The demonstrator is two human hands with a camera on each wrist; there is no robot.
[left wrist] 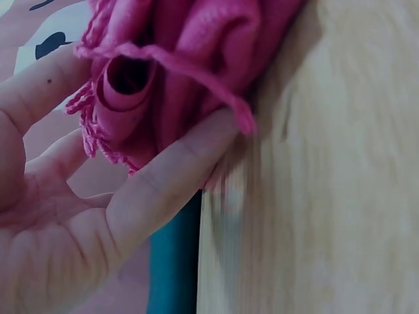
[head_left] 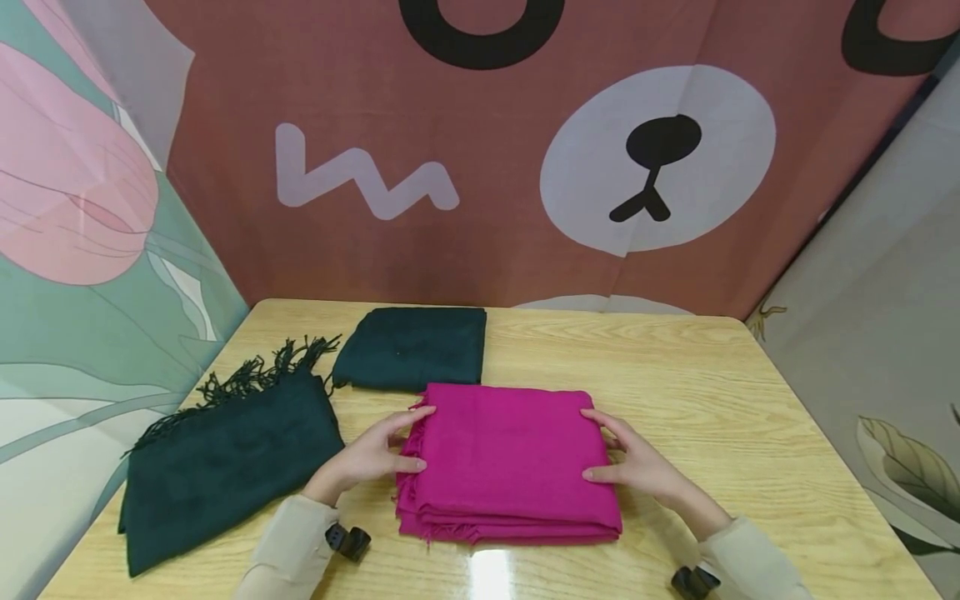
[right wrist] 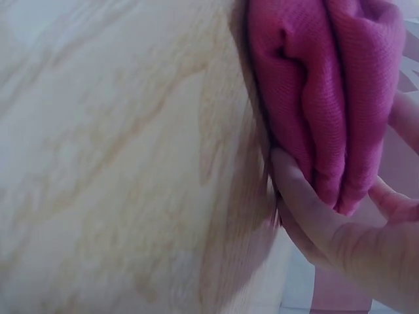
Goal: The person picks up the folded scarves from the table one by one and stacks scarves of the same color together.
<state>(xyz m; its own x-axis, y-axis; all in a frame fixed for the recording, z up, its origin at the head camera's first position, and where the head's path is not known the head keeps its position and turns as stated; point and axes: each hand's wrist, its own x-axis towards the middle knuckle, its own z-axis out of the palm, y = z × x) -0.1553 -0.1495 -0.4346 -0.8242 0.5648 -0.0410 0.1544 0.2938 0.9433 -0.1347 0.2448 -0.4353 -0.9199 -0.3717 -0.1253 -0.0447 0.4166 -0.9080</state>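
A folded magenta fringed scarf [head_left: 513, 454] lies flat on the table in front of me in the head view. My left hand [head_left: 375, 454] touches its fringed left side, with thumb and fingers spread and nearly straight. In the left wrist view, a fingertip [left wrist: 219, 127] rests against the scarf's rolled layers [left wrist: 127, 98] close to the tabletop. On the opposite side, my right hand [head_left: 637, 462] touches the smooth right edge, its fingers spread too. The right wrist view has a finger [right wrist: 311, 203] low against the stacked folds [right wrist: 353, 91], near the wood; other fingers are partly hidden.
A dark green folded cloth [head_left: 412, 346] lies behind the magenta scarf. Another dark green scarf [head_left: 232, 458], fringed along its far edge, lies to the left at an angle. The wooden table [head_left: 712, 375] meets a printed curtain [head_left: 495, 258] at the back.
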